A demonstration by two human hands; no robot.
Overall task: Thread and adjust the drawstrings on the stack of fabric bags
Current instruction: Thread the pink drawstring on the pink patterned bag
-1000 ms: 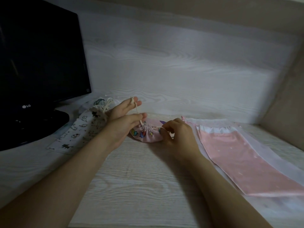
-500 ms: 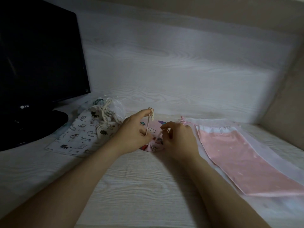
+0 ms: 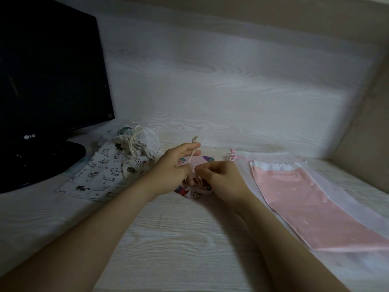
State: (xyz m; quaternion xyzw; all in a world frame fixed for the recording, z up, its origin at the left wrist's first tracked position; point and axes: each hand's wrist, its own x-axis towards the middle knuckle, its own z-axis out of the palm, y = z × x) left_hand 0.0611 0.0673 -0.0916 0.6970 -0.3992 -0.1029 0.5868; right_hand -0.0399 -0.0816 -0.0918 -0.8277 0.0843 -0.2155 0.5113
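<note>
A small pink printed bag (image 3: 196,191) lies on the table between my hands, mostly hidden by them. My left hand (image 3: 172,167) pinches its cream drawstring (image 3: 192,155), whose knotted end sticks up above my fingers. My right hand (image 3: 221,178) is curled at the bag's gathered mouth and pinches the cord or fabric there. A white bag with cat prints (image 3: 101,173) lies to the left with its cords bunched at the top. A long pink bag (image 3: 305,199) under sheer white fabric lies to the right.
A black monitor (image 3: 48,76) on its stand fills the left side. A white wood-grain wall panel (image 3: 231,81) rises behind the table (image 3: 179,239). A beige wall closes the right side.
My left hand has come down and right, closer to my right hand, still holding the drawstring. The small pink bag has turned and is now more hidden under both hands.
</note>
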